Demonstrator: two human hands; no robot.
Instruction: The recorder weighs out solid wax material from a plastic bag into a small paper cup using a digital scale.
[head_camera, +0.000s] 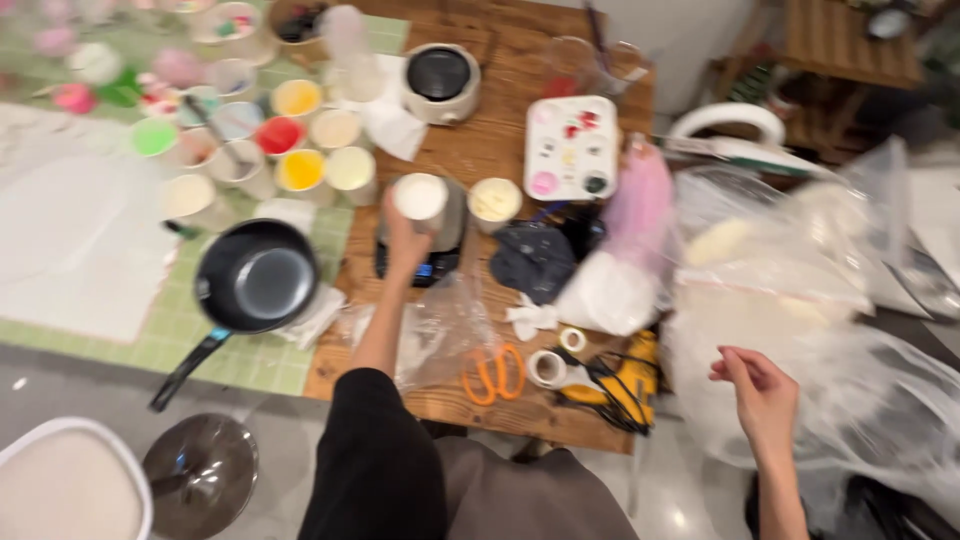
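Note:
My left hand (403, 243) grips a white cup (420, 198) of pale liquid over a small digital scale (430, 262) on the wooden table (500, 150). My right hand (762, 392) hangs off the table's right edge, fingers loosely curled and holding nothing, in front of a large clear plastic bag (800, 300) of white material. Next to the held cup stands another cup of cream-coloured wax (494, 200).
Several cups of coloured liquid (290, 135) stand on a green checked mat (200, 340) beside a black pan (255, 278). A white melting pot (440, 80), a paint palette (571, 147), orange scissors (493, 373), tape rolls (547, 368) and a yellow tool (630, 385) lie about. A white stool (70, 480) stands lower left.

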